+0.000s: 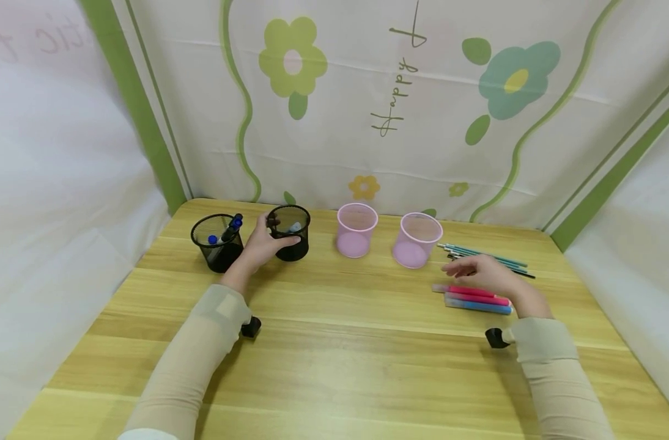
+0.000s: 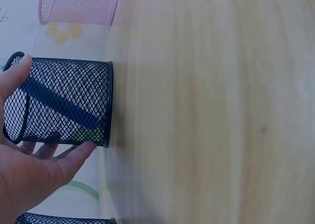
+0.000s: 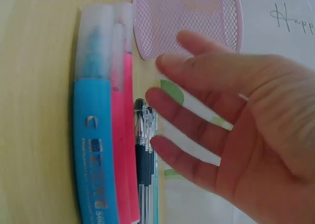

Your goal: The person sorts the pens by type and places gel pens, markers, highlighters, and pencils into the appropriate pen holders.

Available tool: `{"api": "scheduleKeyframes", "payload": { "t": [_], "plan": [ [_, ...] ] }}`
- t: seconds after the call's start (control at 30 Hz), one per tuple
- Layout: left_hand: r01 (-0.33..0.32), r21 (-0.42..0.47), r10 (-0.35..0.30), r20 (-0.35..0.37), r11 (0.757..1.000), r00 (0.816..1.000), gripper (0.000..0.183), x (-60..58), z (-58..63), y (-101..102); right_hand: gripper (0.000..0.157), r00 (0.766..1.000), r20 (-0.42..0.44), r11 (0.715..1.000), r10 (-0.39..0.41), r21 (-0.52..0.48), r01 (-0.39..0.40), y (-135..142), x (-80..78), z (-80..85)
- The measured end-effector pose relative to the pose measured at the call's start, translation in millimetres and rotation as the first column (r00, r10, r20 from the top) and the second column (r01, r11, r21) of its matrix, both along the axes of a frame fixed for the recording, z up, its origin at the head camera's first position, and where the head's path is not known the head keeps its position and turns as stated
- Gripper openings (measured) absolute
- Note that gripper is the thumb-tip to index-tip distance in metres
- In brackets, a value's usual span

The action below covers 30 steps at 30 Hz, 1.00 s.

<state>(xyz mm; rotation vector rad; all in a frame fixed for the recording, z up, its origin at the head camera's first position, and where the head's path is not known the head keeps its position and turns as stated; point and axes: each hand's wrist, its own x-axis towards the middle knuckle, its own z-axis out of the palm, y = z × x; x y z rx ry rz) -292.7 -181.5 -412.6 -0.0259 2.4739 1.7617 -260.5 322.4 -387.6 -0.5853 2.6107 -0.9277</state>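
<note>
My left hand [image 1: 262, 246] grips a black mesh pen cup [image 1: 296, 247], its thumb and fingers spread around the side near the rim. Through the mesh of this cup [image 2: 64, 74] a blue marker [image 2: 61, 105] shows, leaning inside. Over on the right, my right hand [image 1: 485, 274] hovers with loosely bent fingers and nothing in them. Below it lie a blue marker [image 1: 480, 304] and two pink-red markers [image 1: 472, 291], side by side with clear caps. Just beyond that hand is a bunch of slim pens [image 1: 494, 258], some teal and some black.
Another black mesh cup [image 1: 224, 261] stands at the far left, holding blue-capped pens [image 1: 232, 226]. Two pink mesh cups, one mid-table [image 1: 353, 241] and one farther right [image 1: 410, 252], stand along the back of the wooden table [image 1: 334, 366]. A flowered curtain [image 1: 323, 146] hangs behind.
</note>
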Motion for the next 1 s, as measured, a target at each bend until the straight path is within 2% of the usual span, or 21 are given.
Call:
{"api": "scheduleKeyframes", "payload": {
  "t": [0.2,0.5,1.0],
  "plan": [
    [0.001,-0.012,-0.002,-0.011,1.000,1.000,0.101,0.5,0.7,1.2,0.028,1.000,-0.024,0.999,0.007,0.052,-0.006,4.9,0.5,-3.3],
    [-0.002,-0.009,0.002,-0.002,1.000,1.000,0.104,3.6,2.7,1.4,0.027,1.000,-0.018,0.998,0.018,0.066,-0.017,9.9,-2.4,-9.0],
    [-0.003,-0.029,0.002,-0.009,1.000,1.000,0.103,1.2,0.9,1.2,0.024,0.999,-0.032,0.992,-0.016,0.126,0.020,19.2,-2.4,-11.2]
  ]
}}
